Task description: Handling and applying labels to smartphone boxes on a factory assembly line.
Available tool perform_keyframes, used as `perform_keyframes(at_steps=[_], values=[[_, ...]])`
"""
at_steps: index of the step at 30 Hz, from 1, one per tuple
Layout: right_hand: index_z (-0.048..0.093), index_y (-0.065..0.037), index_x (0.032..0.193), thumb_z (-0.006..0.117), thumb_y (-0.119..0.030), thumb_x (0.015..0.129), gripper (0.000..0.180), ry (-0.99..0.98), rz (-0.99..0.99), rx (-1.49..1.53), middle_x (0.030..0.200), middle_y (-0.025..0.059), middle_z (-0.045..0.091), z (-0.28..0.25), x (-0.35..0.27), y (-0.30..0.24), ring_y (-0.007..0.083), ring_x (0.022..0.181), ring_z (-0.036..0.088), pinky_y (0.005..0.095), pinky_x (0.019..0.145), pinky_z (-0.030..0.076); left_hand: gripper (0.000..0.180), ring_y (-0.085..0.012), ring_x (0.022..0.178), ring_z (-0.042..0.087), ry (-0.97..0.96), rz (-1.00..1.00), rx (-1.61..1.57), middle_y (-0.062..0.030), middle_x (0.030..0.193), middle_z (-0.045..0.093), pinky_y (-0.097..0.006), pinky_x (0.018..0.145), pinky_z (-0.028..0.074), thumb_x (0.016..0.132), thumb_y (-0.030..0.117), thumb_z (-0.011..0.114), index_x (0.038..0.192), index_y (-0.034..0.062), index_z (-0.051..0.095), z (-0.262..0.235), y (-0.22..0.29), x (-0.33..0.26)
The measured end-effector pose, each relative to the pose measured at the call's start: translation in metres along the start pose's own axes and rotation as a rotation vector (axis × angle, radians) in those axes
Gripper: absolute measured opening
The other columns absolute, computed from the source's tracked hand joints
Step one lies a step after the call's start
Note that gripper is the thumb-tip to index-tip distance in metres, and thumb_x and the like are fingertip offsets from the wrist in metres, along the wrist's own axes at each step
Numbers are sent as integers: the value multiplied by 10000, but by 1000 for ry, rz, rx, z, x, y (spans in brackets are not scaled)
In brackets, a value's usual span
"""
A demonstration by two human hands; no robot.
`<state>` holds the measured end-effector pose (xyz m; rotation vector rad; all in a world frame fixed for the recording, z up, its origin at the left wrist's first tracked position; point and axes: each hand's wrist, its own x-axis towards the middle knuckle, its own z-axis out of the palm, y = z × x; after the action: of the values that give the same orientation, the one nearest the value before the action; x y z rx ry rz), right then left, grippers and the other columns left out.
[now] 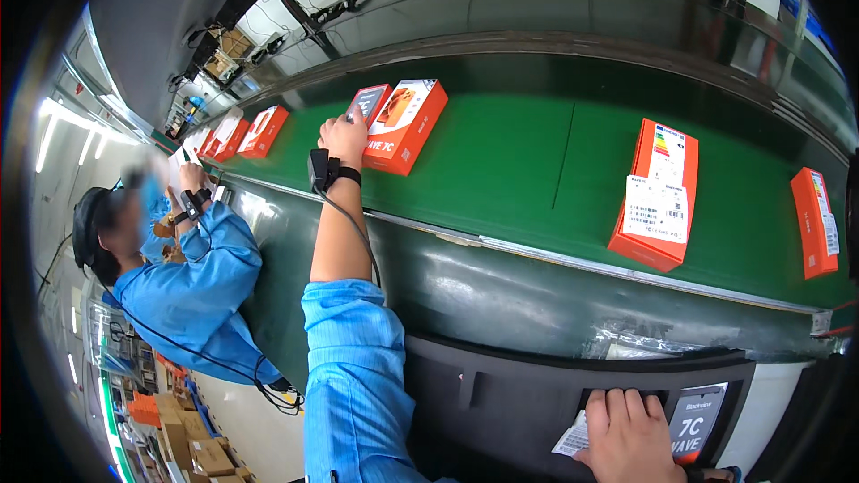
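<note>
My left hand [344, 139] reaches far over the green belt, its fingers closed at a flat grey-and-orange film-covered phone [365, 100]. This phone lies against the left side of an orange box [407, 128] with a picture on its lid. Near me, my right hand [628, 436] bends over a slot in a black foam tray [501, 411], fingers close together. What is under them is hidden. A white printed label [573, 436] sticks out beside the thumb, and another grey-and-orange film-covered phone [696, 419] shows to the right of the hand.
On the green belt [510, 143], a labelled orange box [656, 197] lies to the right, with another [812, 222] beyond it. Several orange boxes [264, 131] line the far left. A co-worker in a blue sleeve [210, 255] works at the left. Clear film [640, 340] lies behind the tray.
</note>
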<state>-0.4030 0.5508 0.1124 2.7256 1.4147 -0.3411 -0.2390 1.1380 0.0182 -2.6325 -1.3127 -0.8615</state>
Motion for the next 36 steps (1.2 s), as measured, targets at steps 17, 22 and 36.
perform_keyframes(at_steps=[17,22,36], values=[[534,-55,1218,519,-189,843,399,77,-2,-3,948,54,557,4,19,-25,190,914,550,321,789,430,775,-377,1234,483,-234,534,-110,-195,1339,497,-480,1000,410,762,586,640,1339,85,506,-26,96,-74],[534,-47,1215,516,-180,846,393,110,-9,31,956,56,565,7,25,-26,186,926,559,322,776,436,774,-367,1206,521,-70,612,-175,-182,1362,494,-467,987,450,733,479,733,1389,162,471,-60,81,-47],[521,-37,1244,492,-190,866,409,107,-10,57,1003,52,572,9,36,-49,182,963,542,335,814,423,770,-366,1175,564,-460,256,55,-162,1283,566,-488,940,469,709,557,676,1385,243,487,-26,37,45]])
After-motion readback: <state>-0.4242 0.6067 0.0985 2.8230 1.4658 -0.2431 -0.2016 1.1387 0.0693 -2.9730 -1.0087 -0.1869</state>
